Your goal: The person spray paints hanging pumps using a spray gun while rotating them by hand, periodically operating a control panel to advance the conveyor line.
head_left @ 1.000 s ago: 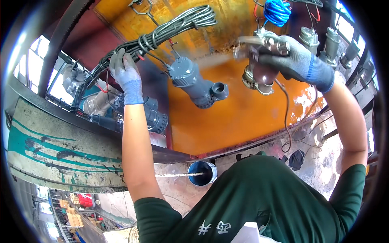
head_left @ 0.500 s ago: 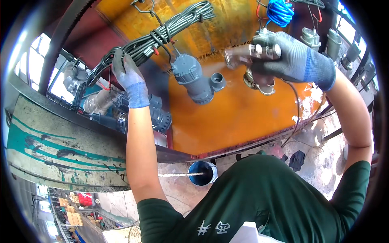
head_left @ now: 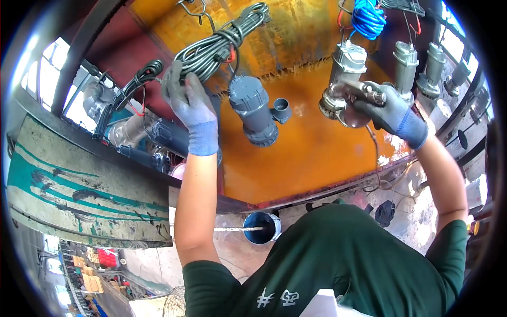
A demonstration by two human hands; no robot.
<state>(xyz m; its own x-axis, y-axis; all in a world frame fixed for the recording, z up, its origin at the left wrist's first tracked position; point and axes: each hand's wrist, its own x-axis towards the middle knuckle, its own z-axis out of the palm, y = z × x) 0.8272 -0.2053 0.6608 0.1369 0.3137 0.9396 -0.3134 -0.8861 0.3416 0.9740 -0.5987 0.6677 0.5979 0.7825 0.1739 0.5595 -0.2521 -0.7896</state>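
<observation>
My left hand [head_left: 191,101], in a grey glove with a blue cuff, grips the lower end of a coiled dark cable [head_left: 224,47]. Below that coil hangs a grey-painted pump [head_left: 253,108], its round side outlet turned to the right. My right hand [head_left: 388,111], gloved too, is closed round a metal spray gun [head_left: 351,90] to the right of the pump and apart from it. A thin brown hose [head_left: 376,150] hangs below the gun. Just behind the gun hangs an unpainted metal pump [head_left: 348,59] with a blue coiled cord [head_left: 368,20] above it.
An orange-stained booth [head_left: 296,169] lies behind the hanging pumps. More bare metal pumps [head_left: 405,66] hang at right, painted ones [head_left: 169,134] at left. A streaked panel [head_left: 84,185] stands at left. A blue bucket [head_left: 262,227] with a stick sits on the floor nearby.
My left hand has moved right with the cable coil, and the grey pump has shifted slightly right and down. My right hand has drawn the spray gun right and lower; the mist near its nozzle is gone.
</observation>
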